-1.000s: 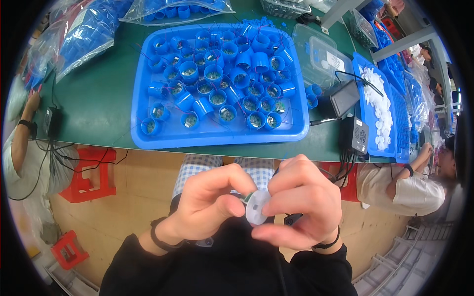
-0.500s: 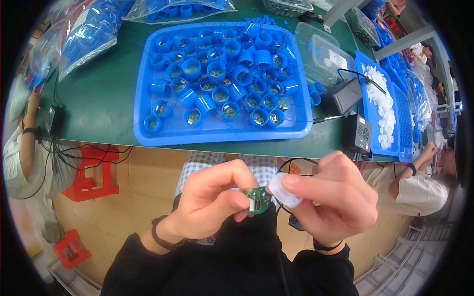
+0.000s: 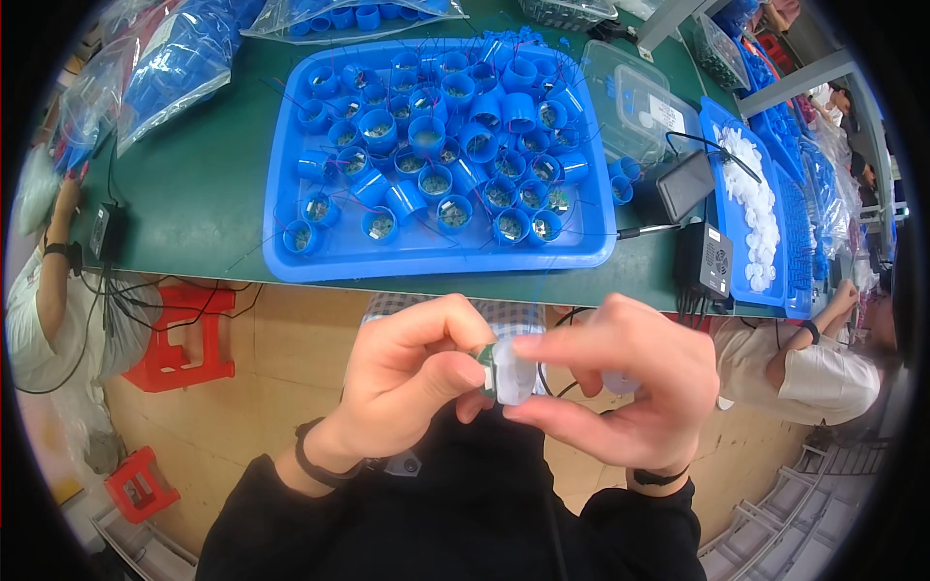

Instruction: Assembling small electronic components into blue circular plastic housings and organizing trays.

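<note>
In front of my lap, my left hand (image 3: 402, 380) pinches a small green circuit board (image 3: 485, 360) between thumb and fingers. My right hand (image 3: 639, 382) grips a translucent white plastic cap (image 3: 513, 373) by its edges, thumb below and index finger above. The cap sits up against the face of the board and covers most of it. Another whitish piece (image 3: 620, 382) shows under the curled fingers of my right hand; its shape is mostly hidden. Beyond my hands lies a blue tray (image 3: 436, 263) holding many blue cups (image 3: 453, 213) with green boards and thin wires inside.
A soldering iron (image 3: 644, 231) points at the tray's right side, near a black box (image 3: 704, 261). Farther right, a blue basket (image 3: 741, 228) holds white caps (image 3: 758, 218). Bagged blue parts (image 3: 184, 73) lie at the back left. Co-workers sit on both sides; red stools (image 3: 189, 339) stand on the left.
My right hand has brought the white cap left onto the face of the circuit board. Its fingers have spread around the cap's edges. My left hand keeps its pinch on the board.
</note>
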The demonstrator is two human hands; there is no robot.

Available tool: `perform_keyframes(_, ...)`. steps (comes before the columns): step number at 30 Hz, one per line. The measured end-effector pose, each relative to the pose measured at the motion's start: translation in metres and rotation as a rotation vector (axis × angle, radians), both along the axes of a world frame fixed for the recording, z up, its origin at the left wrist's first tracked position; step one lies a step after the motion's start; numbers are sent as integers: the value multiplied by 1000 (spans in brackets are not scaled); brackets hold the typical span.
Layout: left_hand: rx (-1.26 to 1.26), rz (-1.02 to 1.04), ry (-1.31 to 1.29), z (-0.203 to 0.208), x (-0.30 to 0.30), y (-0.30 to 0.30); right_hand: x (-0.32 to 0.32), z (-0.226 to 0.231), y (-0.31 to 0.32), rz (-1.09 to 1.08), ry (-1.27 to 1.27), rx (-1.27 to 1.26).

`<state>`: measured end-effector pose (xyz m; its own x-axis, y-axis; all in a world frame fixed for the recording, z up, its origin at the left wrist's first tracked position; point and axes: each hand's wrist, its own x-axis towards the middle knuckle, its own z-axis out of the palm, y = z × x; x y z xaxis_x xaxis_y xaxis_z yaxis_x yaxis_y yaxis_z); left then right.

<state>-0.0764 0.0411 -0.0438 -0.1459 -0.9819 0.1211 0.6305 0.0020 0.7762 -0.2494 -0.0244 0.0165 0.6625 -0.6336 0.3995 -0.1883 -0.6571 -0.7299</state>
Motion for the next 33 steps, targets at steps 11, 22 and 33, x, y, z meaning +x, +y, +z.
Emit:
perform_keyframes(11,41,-3,-244,17,6,-3,1,-6,-11,83,8,187)
perform_keyframes(22,78,-31,-282,24,7,-1,-4,6,-18,157,119,65)
perform_keyframes(33,55,-86,-346,25,12,-1,-7,11,-20,200,177,41)
